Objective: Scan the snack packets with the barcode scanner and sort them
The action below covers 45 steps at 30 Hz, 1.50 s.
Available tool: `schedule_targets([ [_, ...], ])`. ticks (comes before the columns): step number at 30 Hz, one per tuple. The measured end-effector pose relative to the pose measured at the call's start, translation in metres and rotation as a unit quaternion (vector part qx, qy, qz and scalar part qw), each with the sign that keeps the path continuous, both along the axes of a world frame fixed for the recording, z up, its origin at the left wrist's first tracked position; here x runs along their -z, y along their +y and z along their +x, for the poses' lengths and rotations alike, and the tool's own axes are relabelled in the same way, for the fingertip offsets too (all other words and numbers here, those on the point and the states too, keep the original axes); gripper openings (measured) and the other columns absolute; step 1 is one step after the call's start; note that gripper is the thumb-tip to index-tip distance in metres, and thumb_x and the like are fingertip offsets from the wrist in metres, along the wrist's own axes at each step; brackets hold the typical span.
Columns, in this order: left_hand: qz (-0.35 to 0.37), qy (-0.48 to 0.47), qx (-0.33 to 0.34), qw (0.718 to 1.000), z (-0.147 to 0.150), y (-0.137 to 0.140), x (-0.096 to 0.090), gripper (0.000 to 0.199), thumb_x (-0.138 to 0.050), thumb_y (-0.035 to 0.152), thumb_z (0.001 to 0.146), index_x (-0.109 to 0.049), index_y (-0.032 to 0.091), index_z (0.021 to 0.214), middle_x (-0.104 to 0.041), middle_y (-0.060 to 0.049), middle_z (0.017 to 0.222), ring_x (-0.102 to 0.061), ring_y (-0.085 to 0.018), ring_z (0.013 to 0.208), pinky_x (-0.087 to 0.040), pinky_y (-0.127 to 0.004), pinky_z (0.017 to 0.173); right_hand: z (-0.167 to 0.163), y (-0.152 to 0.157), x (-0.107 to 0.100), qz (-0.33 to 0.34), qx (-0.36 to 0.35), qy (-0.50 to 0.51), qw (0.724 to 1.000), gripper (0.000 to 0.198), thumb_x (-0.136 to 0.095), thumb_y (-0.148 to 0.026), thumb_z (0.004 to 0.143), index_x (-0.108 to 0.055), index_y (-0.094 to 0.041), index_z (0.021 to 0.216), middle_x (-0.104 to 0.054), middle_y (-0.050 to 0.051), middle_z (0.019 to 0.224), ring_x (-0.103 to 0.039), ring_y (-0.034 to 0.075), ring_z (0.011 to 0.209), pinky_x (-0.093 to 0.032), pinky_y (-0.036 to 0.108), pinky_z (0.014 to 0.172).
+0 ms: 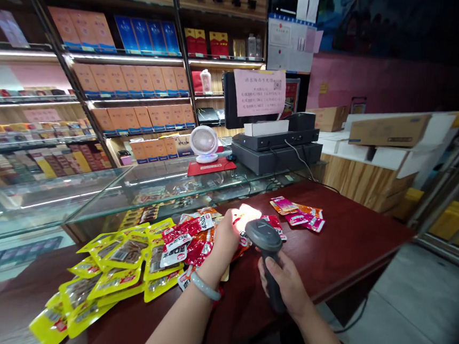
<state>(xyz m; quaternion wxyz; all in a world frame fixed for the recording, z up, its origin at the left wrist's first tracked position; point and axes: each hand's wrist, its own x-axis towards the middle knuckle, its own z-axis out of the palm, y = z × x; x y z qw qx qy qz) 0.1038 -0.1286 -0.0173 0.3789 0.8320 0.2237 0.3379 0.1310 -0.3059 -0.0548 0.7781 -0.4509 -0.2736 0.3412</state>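
Note:
My right hand (284, 278) is wrapped around the handle of a dark grey barcode scanner (264, 234), held over the dark red table. Bright light falls from the scanner's head onto my left hand (228, 233), whose fingers are curled; glare hides what is between them. Red and white snack packets (192, 235) lie in a heap under and beside my left hand. To their left is a larger pile of yellow snack packets (126, 254). Several pink and orange packets (298, 213) lie apart on the right side of the table.
Behind the table (354, 220) runs a glass display counter (164, 182). On it stand a small white fan (203, 142), a monitor with a pink notice (260, 94) and a black cash drawer (274, 157). Shelves of boxed goods (133, 83) line the back; cartons (389, 130) stand at right.

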Motion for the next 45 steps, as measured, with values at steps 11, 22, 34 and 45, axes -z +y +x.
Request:
schedule_targets([
  [11,-0.129,-0.080,-0.008,0.988,0.005,0.004,0.003,0.011,-0.065,0.026,0.080,-0.066,0.020,0.090,-0.073,-0.004,0.084,-0.069,-0.018,0.079,-0.050,-0.026,0.070,0.002,-0.001,0.007,0.004,-0.009,-0.005,1.000,0.040,-0.069,-0.054,0.083,-0.049,-0.020,0.079,-0.053,-0.007,0.058,-0.046,0.005,0.039,-0.040,0.016,0.036],
  [22,-0.149,-0.022,0.070,0.986,0.007,0.008,0.003,0.039,-0.062,0.014,0.082,-0.067,0.019,0.120,-0.072,-0.012,0.114,-0.067,-0.022,0.104,-0.051,-0.037,0.093,0.001,-0.002,0.008,0.019,-0.007,0.005,1.000,0.034,-0.069,-0.048,0.086,-0.054,-0.020,0.099,-0.054,-0.007,0.064,-0.048,0.006,0.042,-0.040,0.016,0.037],
  [34,0.286,0.339,-0.073,0.893,-0.035,0.040,-0.021,0.045,-0.076,0.050,0.071,-0.061,0.020,0.100,-0.067,-0.012,0.108,-0.057,-0.033,0.112,-0.039,-0.044,0.094,0.002,-0.002,0.006,0.004,-0.011,0.000,1.000,0.035,-0.069,-0.049,0.085,-0.050,-0.020,0.084,-0.054,-0.006,0.066,-0.047,0.005,0.042,-0.040,0.016,0.036],
  [45,0.158,0.221,-0.031,0.962,-0.019,0.022,-0.019,0.038,-0.072,0.031,0.078,-0.050,0.022,0.108,-0.069,-0.006,0.097,-0.066,-0.023,0.090,-0.042,-0.028,0.072,0.002,-0.002,0.008,0.008,-0.014,-0.007,1.000,0.034,-0.068,-0.048,0.087,-0.050,-0.020,0.082,-0.053,-0.006,0.065,-0.047,0.005,0.042,-0.039,0.016,0.037],
])
